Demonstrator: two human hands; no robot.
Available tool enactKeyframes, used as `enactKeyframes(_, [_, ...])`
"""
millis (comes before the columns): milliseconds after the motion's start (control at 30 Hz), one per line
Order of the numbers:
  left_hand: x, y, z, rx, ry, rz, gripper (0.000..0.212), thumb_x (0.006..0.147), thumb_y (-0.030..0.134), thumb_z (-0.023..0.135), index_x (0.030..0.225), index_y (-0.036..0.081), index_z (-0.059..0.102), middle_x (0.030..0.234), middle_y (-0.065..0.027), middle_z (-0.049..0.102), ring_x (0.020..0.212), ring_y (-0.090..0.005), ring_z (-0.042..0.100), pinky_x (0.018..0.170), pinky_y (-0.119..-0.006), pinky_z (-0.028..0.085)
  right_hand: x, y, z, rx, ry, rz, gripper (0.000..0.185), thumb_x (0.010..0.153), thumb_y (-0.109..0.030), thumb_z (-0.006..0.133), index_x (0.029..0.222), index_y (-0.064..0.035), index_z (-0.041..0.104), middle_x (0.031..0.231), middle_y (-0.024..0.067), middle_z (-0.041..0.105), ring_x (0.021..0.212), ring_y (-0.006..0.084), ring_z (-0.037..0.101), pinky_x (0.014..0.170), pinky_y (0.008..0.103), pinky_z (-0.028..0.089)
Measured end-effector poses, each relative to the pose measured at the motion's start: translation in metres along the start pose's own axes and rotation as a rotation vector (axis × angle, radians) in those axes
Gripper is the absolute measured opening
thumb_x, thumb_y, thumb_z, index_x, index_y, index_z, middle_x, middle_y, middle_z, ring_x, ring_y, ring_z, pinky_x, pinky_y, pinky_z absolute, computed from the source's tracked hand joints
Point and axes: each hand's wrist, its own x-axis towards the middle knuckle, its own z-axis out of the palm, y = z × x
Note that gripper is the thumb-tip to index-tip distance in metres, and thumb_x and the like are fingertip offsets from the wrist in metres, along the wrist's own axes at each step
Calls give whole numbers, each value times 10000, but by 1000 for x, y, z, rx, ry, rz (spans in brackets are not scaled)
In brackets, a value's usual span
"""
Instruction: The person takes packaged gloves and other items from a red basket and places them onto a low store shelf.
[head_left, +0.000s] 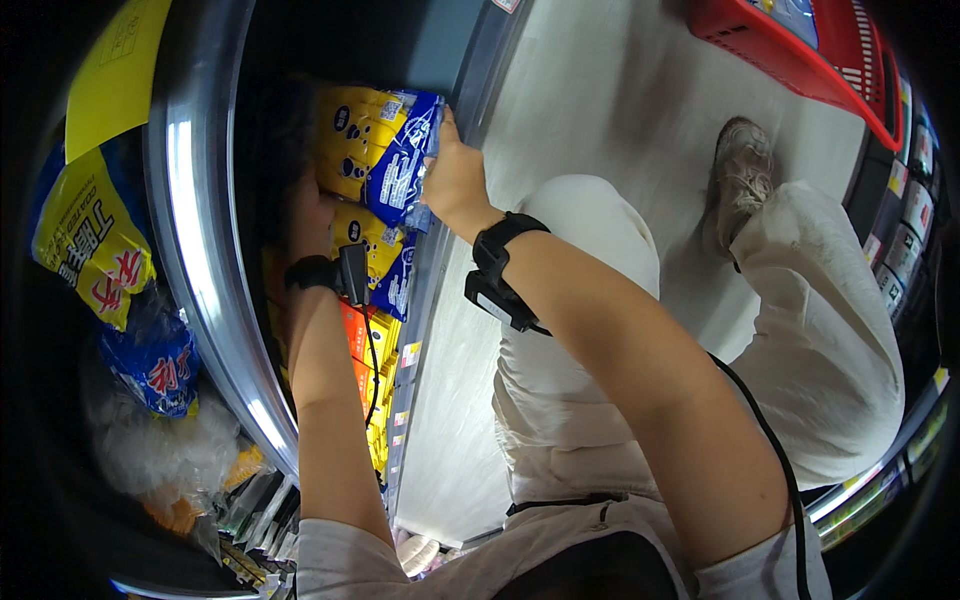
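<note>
On a low store shelf lies a yellow and blue plastic packet (375, 146). My right hand (457, 176) grips its blue edge, fingers at the near top corner. A second packet of the same kind (382, 259) lies just below it in the view. My left hand (311, 202) reaches into the shelf at the far side of the packets; its fingers are in deep shadow, so its hold cannot be told. Dark straps with small devices and cables sit on both wrists. Red and yellow packets (371, 360) stand further along the same shelf.
A metal shelf edge (196, 187) curves past the left forearm, with yellow and blue bags (97, 232) beyond it. A red plastic basket (795, 56) stands on the floor at upper right. More stocked shelves (904, 240) line the right rim.
</note>
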Motion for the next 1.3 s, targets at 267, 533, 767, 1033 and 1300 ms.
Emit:
enactKeyframes(267, [-17, 66, 16, -451, 507, -253, 490, 877, 261, 399, 1305, 51, 284, 1287, -211, 345, 1210, -307, 328, 984, -384, 284, -4, -8, -9, 65, -15, 179, 743, 766, 30, 523, 1336, -68, 56, 903, 245, 577, 549, 247, 618, 529, 301, 523])
enactKeyframes(533, [-124, 44, -5, -535, 545, -119, 490, 790, 191, 564, 1219, 28, 394, 1265, -188, 384, 1185, -286, 352, 977, -367, 277, -8, -37, -38, -251, 267, 42, 701, 722, -150, 598, 1282, -99, 180, 1147, 242, 330, 851, 418, 532, 774, 425, 438])
enactKeyframes(767, [-193, 83, 41, 31, 327, 110, 764, 669, 319, 689, 1300, 110, 311, 1359, -221, 197, 1232, -415, 203, 964, -586, 172, -4, -25, -36, -314, 249, -216, 520, 695, -58, 532, 1163, -44, 305, 1105, 232, 346, 797, 408, 532, 750, 425, 434])
enactKeyframes(1033, [-173, 63, 67, 257, 253, -10, 592, 813, 313, 529, 1333, 212, 266, 1389, -157, 146, 1256, -393, 160, 941, -612, 207, -8, -27, -29, -356, 179, -111, 537, 682, -42, 537, 1160, -25, 293, 1116, 247, 337, 921, 408, 476, 820, 401, 405])
enactKeyframes(1300, [-159, 66, 63, 251, 211, 47, 736, 744, 351, 606, 1347, 165, 225, 1342, -199, 250, 1203, -393, 278, 926, -504, 302, 9, -41, -45, -219, 139, -192, 553, 645, -24, 552, 1141, -24, 306, 1116, 254, 340, 987, 420, 434, 849, 407, 385])
